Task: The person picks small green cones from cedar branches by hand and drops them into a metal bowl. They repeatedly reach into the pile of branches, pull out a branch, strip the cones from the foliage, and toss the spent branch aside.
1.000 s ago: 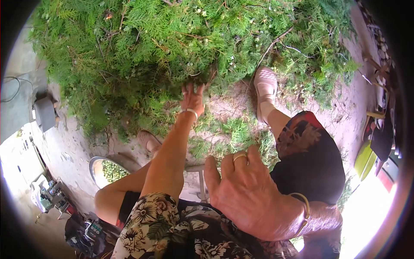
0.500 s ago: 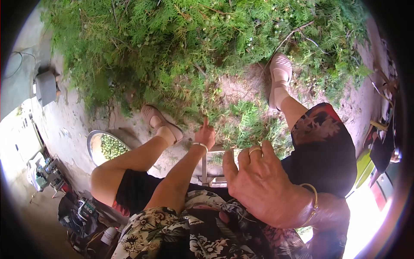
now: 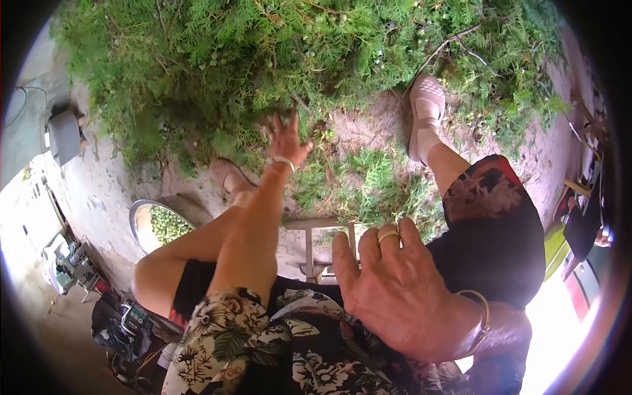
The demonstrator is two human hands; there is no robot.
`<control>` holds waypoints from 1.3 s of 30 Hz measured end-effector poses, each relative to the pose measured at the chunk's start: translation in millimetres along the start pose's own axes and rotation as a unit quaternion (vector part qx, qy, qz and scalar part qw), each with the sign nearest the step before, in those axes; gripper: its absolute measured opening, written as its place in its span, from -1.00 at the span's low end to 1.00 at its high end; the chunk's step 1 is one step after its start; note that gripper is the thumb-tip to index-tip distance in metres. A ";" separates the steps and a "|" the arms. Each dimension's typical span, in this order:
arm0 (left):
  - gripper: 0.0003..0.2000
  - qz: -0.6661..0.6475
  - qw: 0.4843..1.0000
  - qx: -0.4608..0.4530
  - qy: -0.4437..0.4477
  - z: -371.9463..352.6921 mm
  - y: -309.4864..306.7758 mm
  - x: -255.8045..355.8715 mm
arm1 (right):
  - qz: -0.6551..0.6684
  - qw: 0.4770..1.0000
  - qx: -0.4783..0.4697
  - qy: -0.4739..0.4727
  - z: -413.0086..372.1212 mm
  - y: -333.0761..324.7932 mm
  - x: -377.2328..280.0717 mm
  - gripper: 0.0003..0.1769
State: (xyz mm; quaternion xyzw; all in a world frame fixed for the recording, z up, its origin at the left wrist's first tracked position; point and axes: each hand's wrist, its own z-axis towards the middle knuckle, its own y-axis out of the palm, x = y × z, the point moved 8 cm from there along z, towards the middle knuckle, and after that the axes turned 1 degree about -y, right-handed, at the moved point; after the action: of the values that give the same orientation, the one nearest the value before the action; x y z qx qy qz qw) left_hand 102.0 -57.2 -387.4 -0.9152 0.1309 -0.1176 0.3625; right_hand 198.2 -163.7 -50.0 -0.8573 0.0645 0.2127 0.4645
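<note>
My left hand (image 3: 287, 139) reaches out over the lower edge of a pile of green conifer branches (image 3: 230, 72). Its fingers are spread, and nothing shows in them. A pale bangle circles that wrist. Close to the camera, my right hand (image 3: 403, 289) is raised above my lap with its back towards me. Its fingers curl down with their tips hidden, so whatever they may hold cannot be made out. A ring and a gold-coloured bracelet are on this hand and wrist. Loose green sprigs (image 3: 376, 174) lie on the ground between my feet.
A metal basin (image 3: 135, 220) with small green cones (image 3: 170, 225) stands left of my left leg, partly hidden by it. A wooden frame (image 3: 309, 227) shows between my legs. A bare branch (image 3: 447, 45) crosses the pile. Assorted equipment (image 3: 135, 322) sits at lower left.
My left hand has moved forward and left to the branches, and its fingers have gone from partly folded to spread. My right hand stays nearly in place.
</note>
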 end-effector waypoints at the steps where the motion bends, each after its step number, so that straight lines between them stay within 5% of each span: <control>1: -0.05 -0.014 1.000 0.002 -0.016 -14.5 13.8 2.4 | -0.015 1.000 0.014 -0.012 0.7 -5.7 -2.3 -0.58; 6: -0.29 0.051 0.985 0.136 -0.098 -110.9 104.4 32.9 | 0.017 1.000 0.020 -0.011 -0.2 -7.3 -6.5 -0.60; 9: -0.52 0.040 0.980 0.183 -0.073 -127.0 121.1 46.0 | 0.000 0.999 0.036 -0.009 -3.8 -5.8 -4.7 -0.60; 11: -0.67 0.013 0.973 0.222 0.064 -125.4 119.1 74.3 | -0.014 0.998 0.062 -0.012 -7.1 -9.0 -2.8 -0.60; 14: -0.86 -0.148 0.866 0.222 0.424 -131.1 95.2 129.2 | 0.023 0.998 0.056 -0.016 -10.2 -12.8 -1.6 -0.59; 16: -0.93 -0.255 0.955 0.040 0.144 -60.7 79.4 87.0 | 0.056 0.997 0.043 -0.009 -12.0 -13.0 1.7 -0.59; 18: -0.92 -0.324 0.935 0.139 -0.037 -22.7 39.5 38.6 | 0.053 0.998 0.044 -0.009 -13.5 -12.7 3.7 -0.59; 20: -0.86 -0.118 0.917 0.380 0.010 10.7 22.4 -2.5 | 0.051 0.998 0.040 -0.007 -14.9 -9.5 5.2 -0.59; 22: -0.70 -0.094 0.964 0.241 -0.060 40.2 7.8 -19.9 | 0.062 0.996 0.055 -0.018 -16.2 -9.8 4.6 -0.59; 26: -0.79 0.002 0.987 0.155 -0.042 85.0 37.7 -56.6 | 0.061 0.997 0.037 -0.010 -14.7 -8.1 7.1 -0.60; 30: -0.87 -0.251 0.956 0.139 -0.057 95.4 78.8 -119.6 | 0.066 0.997 0.049 0.011 -13.7 -13.7 8.8 -0.61; 32: -0.86 -0.045 0.970 0.240 0.016 36.6 -11.8 -89.9 | 0.078 0.996 0.039 0.028 -13.5 -12.8 10.5 -0.62; 34: -0.88 0.014 0.974 0.224 0.005 8.5 -55.2 -120.0 | 0.022 0.995 0.090 0.021 -16.2 -18.1 11.5 -0.63; 36: -0.87 0.071 0.970 0.230 -0.033 -17.6 -87.5 -191.3 | 0.008 0.995 0.093 0.017 -17.7 -21.6 10.6 -0.62; 39: -0.86 0.261 0.959 0.110 -0.022 -44.8 -85.3 -353.8 | 0.011 0.999 0.033 0.038 -20.5 -15.0 16.7 -0.57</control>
State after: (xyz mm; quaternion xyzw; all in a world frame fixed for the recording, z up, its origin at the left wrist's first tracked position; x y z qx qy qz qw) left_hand -230.5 89.4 -339.0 -0.8061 0.3438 -0.0126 0.4815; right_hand 224.1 -170.8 -35.8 -0.8480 0.0982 0.1828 0.4876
